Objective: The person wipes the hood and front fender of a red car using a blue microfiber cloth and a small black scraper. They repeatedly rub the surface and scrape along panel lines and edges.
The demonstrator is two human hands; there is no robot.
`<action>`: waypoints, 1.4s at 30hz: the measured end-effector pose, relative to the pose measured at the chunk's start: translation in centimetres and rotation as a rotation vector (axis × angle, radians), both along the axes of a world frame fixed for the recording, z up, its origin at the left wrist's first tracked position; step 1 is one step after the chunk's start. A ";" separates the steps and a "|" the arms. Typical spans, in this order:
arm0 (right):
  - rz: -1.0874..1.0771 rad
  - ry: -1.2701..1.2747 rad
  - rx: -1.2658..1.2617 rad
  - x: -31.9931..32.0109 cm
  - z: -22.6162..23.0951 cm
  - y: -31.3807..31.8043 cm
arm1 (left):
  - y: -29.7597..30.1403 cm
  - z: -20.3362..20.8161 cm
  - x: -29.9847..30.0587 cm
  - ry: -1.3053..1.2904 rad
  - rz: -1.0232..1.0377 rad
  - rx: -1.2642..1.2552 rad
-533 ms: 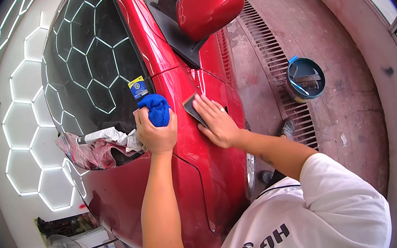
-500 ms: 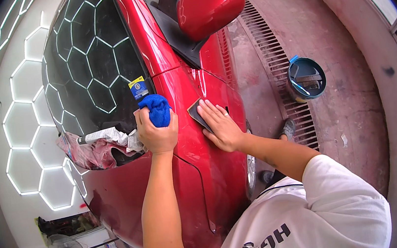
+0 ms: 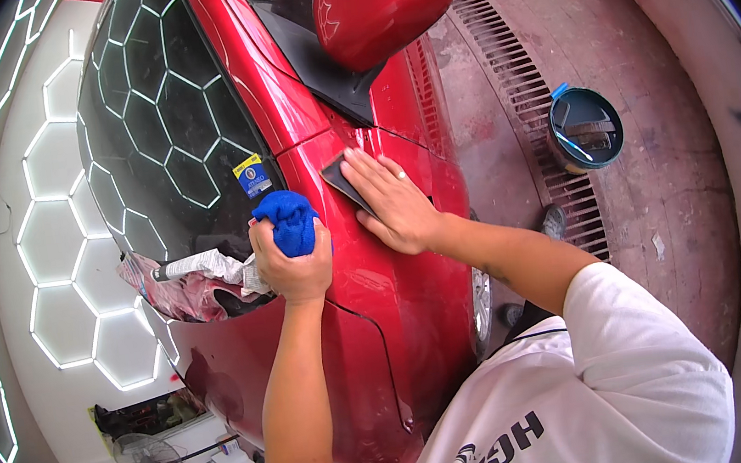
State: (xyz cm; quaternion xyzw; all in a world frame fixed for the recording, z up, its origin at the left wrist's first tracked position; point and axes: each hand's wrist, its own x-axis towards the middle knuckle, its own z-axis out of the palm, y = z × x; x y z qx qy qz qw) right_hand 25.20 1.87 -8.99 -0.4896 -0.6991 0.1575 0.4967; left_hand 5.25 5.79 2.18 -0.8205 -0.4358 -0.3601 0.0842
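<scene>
My left hand [image 3: 296, 264] is closed round a bunched blue cloth [image 3: 288, 221], near the lower corner of the windshield [image 3: 162, 118]. My right hand [image 3: 393, 205] lies fairly flat, its fingers together, pressing a dark flat sanding pad or sandpaper piece [image 3: 344, 182] against the red fender [image 3: 406, 292] of a car. The pad's far edge shows past my fingertips; the rest is under the hand. Pale smears mark the paint below that hand. Above it juts the red side mirror [image 3: 384, 3].
A blue and yellow sticker [image 3: 252, 177] is on the windshield. Crumpled paper and plastic sheeting [image 3: 201, 280] lie along its base. To the right, a bucket [image 3: 586, 128] holding tools stands beside a floor grate [image 3: 504, 39]. A fan [image 3: 147, 458] stands at the lower left.
My right hand and the pad have slid up and left along the fender toward the mirror. My left hand still grips the cloth. The whole view has shifted slightly.
</scene>
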 end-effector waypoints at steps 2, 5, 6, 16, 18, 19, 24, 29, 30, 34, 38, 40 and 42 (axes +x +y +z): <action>-0.032 0.029 -0.014 0.8 1.7 2.5 | 0.3 -0.2 0.4 0.007 -0.006 -0.005; 0.013 0.003 -0.090 0.3 0.4 -0.9 | 0.1 -0.3 -0.2 0.000 -0.001 0.001; 0.039 -0.037 -0.129 0.0 -1.5 -3.8 | 0.1 -0.1 0.0 -0.012 -0.003 -0.005; -0.139 0.080 -0.136 -3.3 2.0 -0.9 | -0.3 0.2 0.5 -0.020 0.012 -0.016; -0.090 0.045 -0.206 -5.8 0.3 -6.1 | -0.2 0.0 0.2 -0.043 0.020 -0.019; -0.049 0.006 -0.251 -7.0 -0.9 -9.1 | -0.1 -0.1 0.1 -0.067 0.009 -0.005; -0.196 -0.031 -0.246 -5.4 2.0 -4.0 | -0.2 0.2 0.4 -0.112 0.000 -0.034; -0.242 0.214 -0.282 -5.5 5.3 -1.0 | 0.0 0.0 0.3 -0.102 0.029 0.009; -0.207 0.176 -0.269 -7.3 4.0 -3.7 | 0.2 -0.2 0.0 -0.173 0.010 -0.045; -0.029 -0.047 -0.321 -9.9 2.7 -11.6 | 0.3 0.2 -0.7 -0.664 -0.035 -0.335; -0.291 0.018 -0.262 -5.5 4.8 -1.7 | 0.5 0.2 0.1 -0.624 -0.057 -0.282; -0.269 0.139 -0.255 -5.3 5.2 -0.2 | -0.1 0.9 0.4 -0.575 -0.027 -0.251; -0.187 0.128 -0.266 -6.6 4.5 -2.7 | -0.1 0.7 0.3 -0.519 -0.043 -0.194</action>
